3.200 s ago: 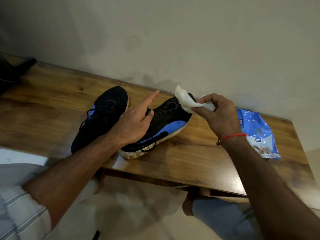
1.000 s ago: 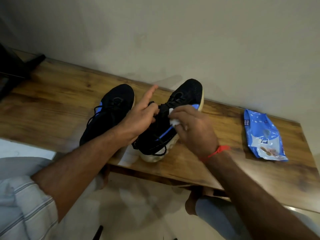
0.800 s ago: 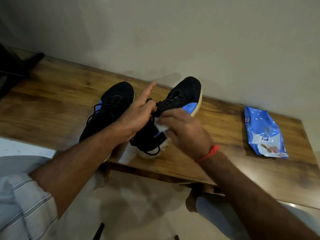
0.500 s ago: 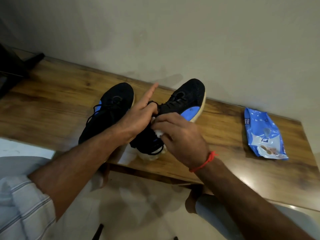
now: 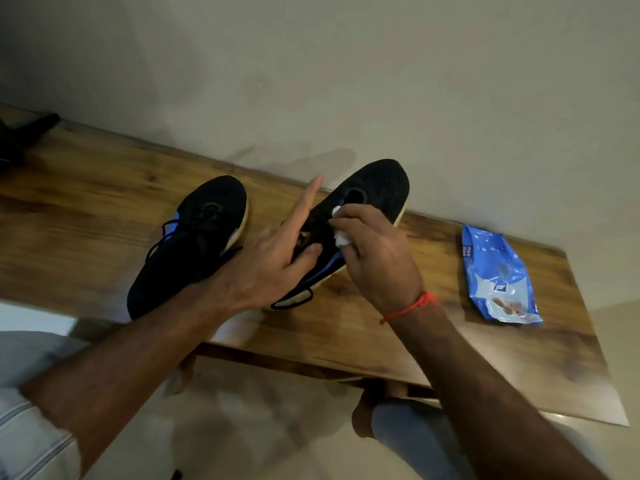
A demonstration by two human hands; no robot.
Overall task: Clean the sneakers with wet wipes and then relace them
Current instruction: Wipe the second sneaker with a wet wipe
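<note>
Currently, wiping stage:
Left hand: thumb and curled fingers grip right sneaker at its collar, index finger straight; steadies it.
Right hand: fingers pinch wet wipe, pressed on sneaker's lace area.
Left sneaker: on surface, beyond left fingers.
Wipes pack: right of right fingers.
Change: wipe has moved toeward from the heel side.
</note>
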